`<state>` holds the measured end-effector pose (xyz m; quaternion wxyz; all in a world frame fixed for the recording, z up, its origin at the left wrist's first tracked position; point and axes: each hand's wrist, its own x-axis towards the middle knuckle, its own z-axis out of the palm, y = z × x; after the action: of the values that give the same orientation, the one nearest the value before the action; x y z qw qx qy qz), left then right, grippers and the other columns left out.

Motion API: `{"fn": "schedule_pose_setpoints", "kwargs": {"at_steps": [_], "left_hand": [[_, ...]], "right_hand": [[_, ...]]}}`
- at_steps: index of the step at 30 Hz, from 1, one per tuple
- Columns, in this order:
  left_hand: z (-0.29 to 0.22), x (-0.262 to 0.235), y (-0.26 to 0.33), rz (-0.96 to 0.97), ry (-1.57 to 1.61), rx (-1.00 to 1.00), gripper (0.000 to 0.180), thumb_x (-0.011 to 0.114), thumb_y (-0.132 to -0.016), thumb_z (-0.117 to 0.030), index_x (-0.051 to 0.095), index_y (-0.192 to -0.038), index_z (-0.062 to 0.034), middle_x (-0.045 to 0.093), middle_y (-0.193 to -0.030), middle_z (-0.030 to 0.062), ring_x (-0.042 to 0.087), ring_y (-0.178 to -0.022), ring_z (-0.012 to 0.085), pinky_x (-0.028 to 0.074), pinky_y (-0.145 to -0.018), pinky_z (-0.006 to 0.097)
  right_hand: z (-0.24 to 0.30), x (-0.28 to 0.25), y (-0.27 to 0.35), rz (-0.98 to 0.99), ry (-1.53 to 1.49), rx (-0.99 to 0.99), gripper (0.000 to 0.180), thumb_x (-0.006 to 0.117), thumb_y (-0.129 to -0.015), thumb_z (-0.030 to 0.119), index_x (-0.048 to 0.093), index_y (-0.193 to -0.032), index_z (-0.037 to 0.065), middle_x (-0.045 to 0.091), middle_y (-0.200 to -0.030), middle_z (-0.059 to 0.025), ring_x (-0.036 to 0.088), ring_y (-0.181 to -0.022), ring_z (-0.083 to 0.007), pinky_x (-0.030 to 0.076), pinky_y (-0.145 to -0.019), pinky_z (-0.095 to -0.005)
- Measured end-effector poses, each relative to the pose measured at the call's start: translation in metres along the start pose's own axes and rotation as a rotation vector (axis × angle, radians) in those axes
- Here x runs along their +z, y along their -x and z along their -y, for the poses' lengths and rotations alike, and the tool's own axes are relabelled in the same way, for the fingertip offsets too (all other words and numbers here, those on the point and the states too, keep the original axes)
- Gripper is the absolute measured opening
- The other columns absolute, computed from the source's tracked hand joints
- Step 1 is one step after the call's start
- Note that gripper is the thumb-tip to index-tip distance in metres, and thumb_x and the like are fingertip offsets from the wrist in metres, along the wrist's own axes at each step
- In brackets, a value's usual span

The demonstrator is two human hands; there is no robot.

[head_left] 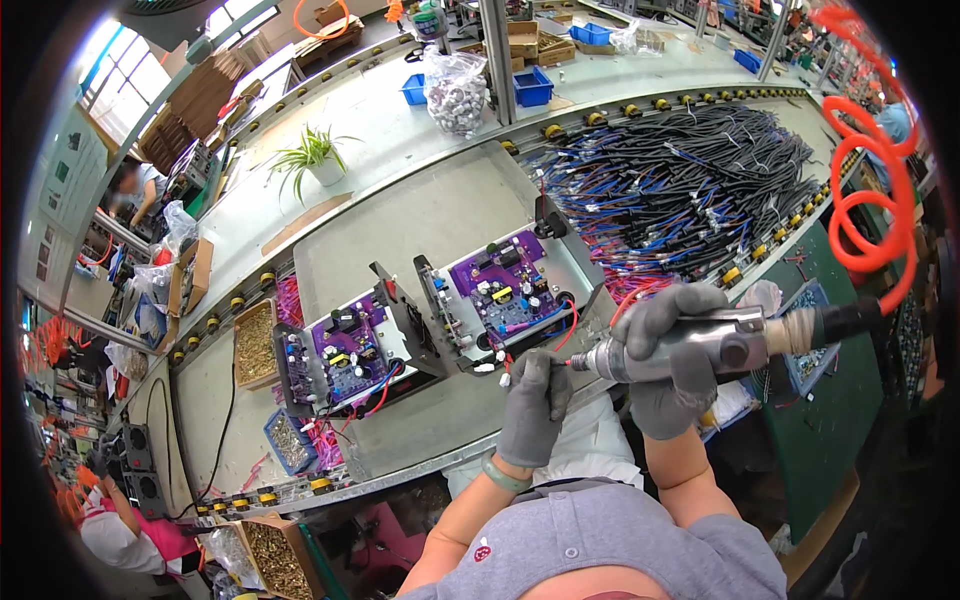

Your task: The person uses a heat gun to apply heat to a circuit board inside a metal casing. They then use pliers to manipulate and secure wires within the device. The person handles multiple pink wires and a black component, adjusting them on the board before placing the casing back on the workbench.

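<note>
My right hand (672,385), in a grey glove, grips a silver air screwdriver (737,343) held nearly level, its tip pointing left. My left hand (533,412), also gloved, has its fingers pinched together at the driver's tip; what they hold is too small to make out. Just beyond my left hand sits a metal chassis (580,262) with a purple circuit board (503,278) and loose red and white wires. To its left stands a second chassis (412,335) with a similar purple board (347,345) and red and blue wires.
A coiled orange air hose (857,200) runs up from the driver at right. Bundled black cables (690,180) lie at the back right. A tray of brass-coloured parts (256,345) and a blue bin of screws (290,442) sit left. Farther back are a potted plant (322,165) and bagged parts (455,95).
</note>
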<state>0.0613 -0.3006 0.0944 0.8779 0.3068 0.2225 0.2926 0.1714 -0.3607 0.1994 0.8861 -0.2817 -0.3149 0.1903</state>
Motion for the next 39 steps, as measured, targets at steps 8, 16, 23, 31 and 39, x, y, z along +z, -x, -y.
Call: {"fn": "schedule_pose_setpoints", "kwargs": {"at_steps": [8,16,23,31,39], "left_hand": [[-0.010,-0.005,0.004,-0.052,0.207,-0.205,0.044,0.046,-0.099,-0.052,0.053,-0.087,-0.0107,0.043,-0.064,-0.0011,0.036,-0.048,0.0090,0.029,-0.042,0.023],[-0.005,-0.004,0.009,0.064,0.200,-0.410,0.022,0.041,-0.100,-0.016,0.050,-0.117,-0.0036,0.056,-0.105,0.0092,0.057,-0.083,0.0160,0.049,-0.073,0.026],[-0.007,-0.030,0.018,-0.014,0.170,-0.440,0.020,0.042,-0.100,-0.011,0.050,-0.116,-0.0027,0.059,-0.103,0.0092,0.058,-0.080,0.0139,0.047,-0.062,0.024],[-0.022,-0.014,0.011,0.079,-0.073,-0.434,0.022,0.048,-0.101,-0.025,0.054,-0.109,-0.0059,0.049,-0.072,-0.0013,0.037,-0.052,0.0064,0.031,-0.048,0.020],[-0.034,-0.004,0.010,0.079,-0.115,-0.278,0.018,0.048,-0.101,-0.022,0.056,-0.107,-0.0066,0.046,-0.077,-0.0022,0.039,-0.063,0.0063,0.032,-0.052,0.020]], "right_hand": [[-0.039,-0.039,-0.035,0.611,-0.327,0.147,0.049,0.073,-0.085,0.035,0.054,-0.118,0.004,0.062,-0.091,-0.0139,0.066,-0.071,-0.0221,0.054,-0.069,-0.0438],[-0.103,0.010,-0.132,0.230,0.283,0.169,0.018,0.070,-0.084,0.003,0.060,-0.098,0.002,0.060,-0.075,-0.0017,0.059,-0.062,-0.0091,0.047,-0.050,-0.0246],[-0.140,-0.003,-0.152,0.212,0.366,0.219,0.020,0.072,-0.082,0.004,0.061,-0.098,0.002,0.060,-0.076,-0.0013,0.060,-0.062,-0.0092,0.048,-0.055,-0.0238],[-0.149,0.016,-0.157,0.271,0.480,0.343,0.019,0.072,-0.082,0.008,0.058,-0.095,0.005,0.057,-0.072,0.0006,0.053,-0.058,-0.0074,0.045,-0.052,-0.0242],[-0.150,0.012,-0.149,0.425,0.400,0.310,0.020,0.074,-0.080,0.008,0.057,-0.091,0.005,0.054,-0.076,0.0048,0.049,-0.066,-0.0040,0.043,-0.056,-0.0218]]}}
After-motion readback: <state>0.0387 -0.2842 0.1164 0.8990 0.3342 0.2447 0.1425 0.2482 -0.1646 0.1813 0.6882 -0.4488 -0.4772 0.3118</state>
